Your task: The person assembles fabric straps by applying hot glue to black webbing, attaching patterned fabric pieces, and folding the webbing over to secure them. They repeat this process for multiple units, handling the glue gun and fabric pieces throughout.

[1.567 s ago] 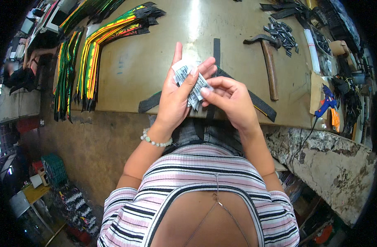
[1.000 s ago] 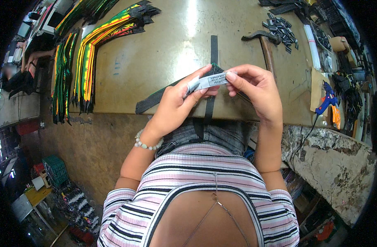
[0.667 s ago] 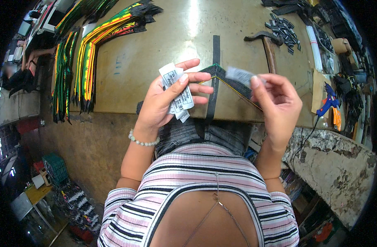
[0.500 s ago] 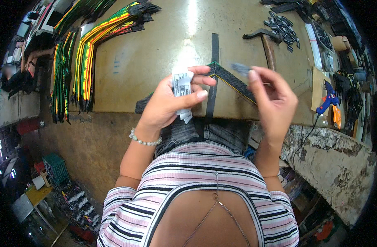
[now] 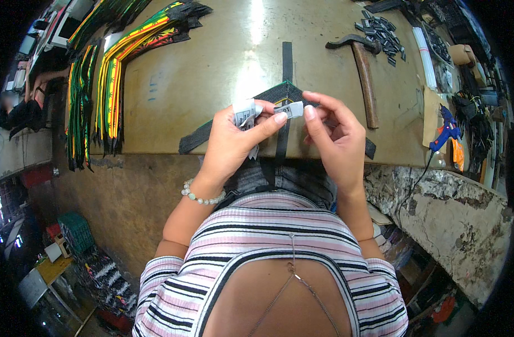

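My left hand [image 5: 229, 132] is closed round a small bundle of white printed labels [image 5: 245, 112]. Its thumb and fingertips pinch one narrow white label [image 5: 289, 110] that sticks out to the right. At that label's right end is my right hand [image 5: 341, 132], with the thumb tip against it and the other fingers curled. How far those fingers close behind the label is hidden. Beneath both hands, a bent black woven strap [image 5: 198, 137] with green and yellow edging lies on the table [image 5: 206, 73]. A straight black strip [image 5: 287, 62] runs under its peak to the table's near edge.
Bundles of green, yellow and red straps [image 5: 114, 84] lie to the left. A hammer [image 5: 365, 84] rests on the right, near a pile of small black pieces [image 5: 383, 36]. A blue glue gun [image 5: 448, 129] with a cord sits at the right edge.
My right hand has come left and inward to meet my left hand, its small strip no longer held apart. One label now spans between the fingertips. The view has shifted slightly.
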The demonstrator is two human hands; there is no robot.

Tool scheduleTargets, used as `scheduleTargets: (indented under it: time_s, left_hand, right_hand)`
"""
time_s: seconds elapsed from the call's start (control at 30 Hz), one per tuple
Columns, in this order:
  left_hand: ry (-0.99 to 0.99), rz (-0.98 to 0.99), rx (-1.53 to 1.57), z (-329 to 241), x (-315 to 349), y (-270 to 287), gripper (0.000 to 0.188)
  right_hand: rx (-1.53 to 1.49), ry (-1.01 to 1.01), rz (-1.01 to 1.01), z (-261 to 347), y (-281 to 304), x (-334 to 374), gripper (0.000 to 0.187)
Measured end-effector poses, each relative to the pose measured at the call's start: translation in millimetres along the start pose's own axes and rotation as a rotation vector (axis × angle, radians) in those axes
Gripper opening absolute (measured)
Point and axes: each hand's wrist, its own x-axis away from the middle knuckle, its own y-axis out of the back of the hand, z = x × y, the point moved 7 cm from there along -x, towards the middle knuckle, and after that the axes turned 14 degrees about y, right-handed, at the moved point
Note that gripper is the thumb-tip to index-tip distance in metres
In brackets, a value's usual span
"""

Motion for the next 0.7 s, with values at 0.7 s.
scheduleTargets:
  time_s: [0.7]
  left_hand:
    - [-0.046,0.028,-0.093,-1.3,-0.8,-5.9,0.015]
  right_hand:
    - [-0.319,-0.101,0.046,-19.8,-6.2,5.9,0.017]
